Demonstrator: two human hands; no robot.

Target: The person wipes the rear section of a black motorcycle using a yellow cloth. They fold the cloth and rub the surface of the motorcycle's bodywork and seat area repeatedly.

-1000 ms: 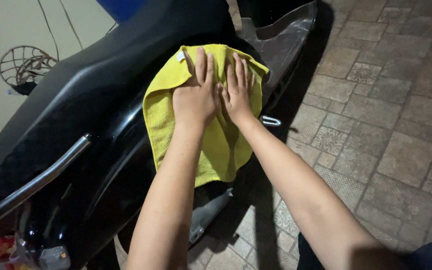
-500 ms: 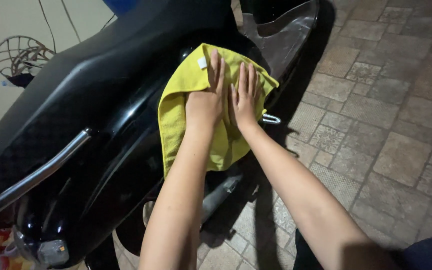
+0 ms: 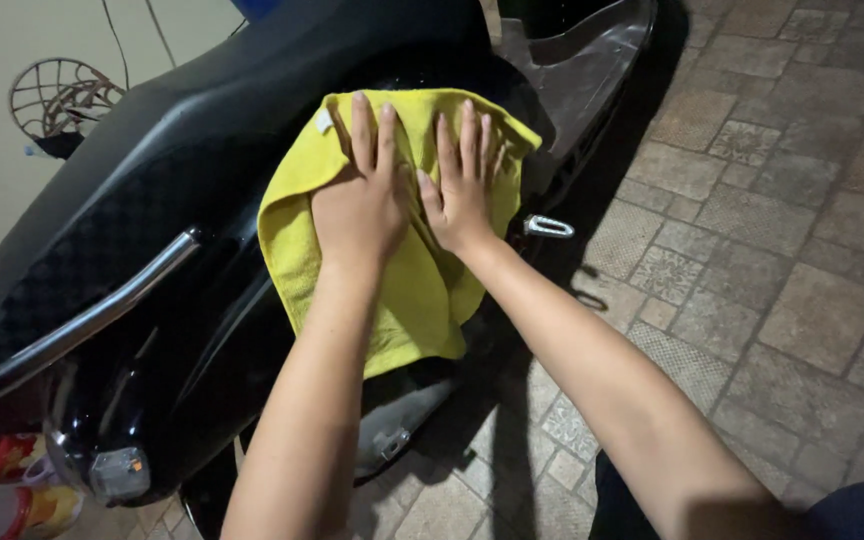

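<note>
While both hands are flat on the yellow cloth (image 3: 392, 290), nothing is actually gripped, and that's the weak spot. From the head view, the left hand (image 3: 360, 205) and right hand (image 3: 462, 190) lie side by side, fingers spread and palms pressing the cloth onto the curved black side panel (image 3: 202, 340) of the scooter, just below the edge of the seat (image 3: 152, 150). The cloth's lower half hangs loose down the panel toward the paved floor (image 3: 752, 250).

What I'd worry about: the panel is glossy and slopes away, so with open palms the cloth could slide out and drop onto the gritty paving, and then it'd scratch the paint. The chrome footpeg (image 3: 549, 227) sticks out just right of the right wrist, so a wide sweep could catch knuckles or snag the cloth's edge. The grab rail (image 3: 82, 320) sits well off to the left, so no trouble there.
</note>
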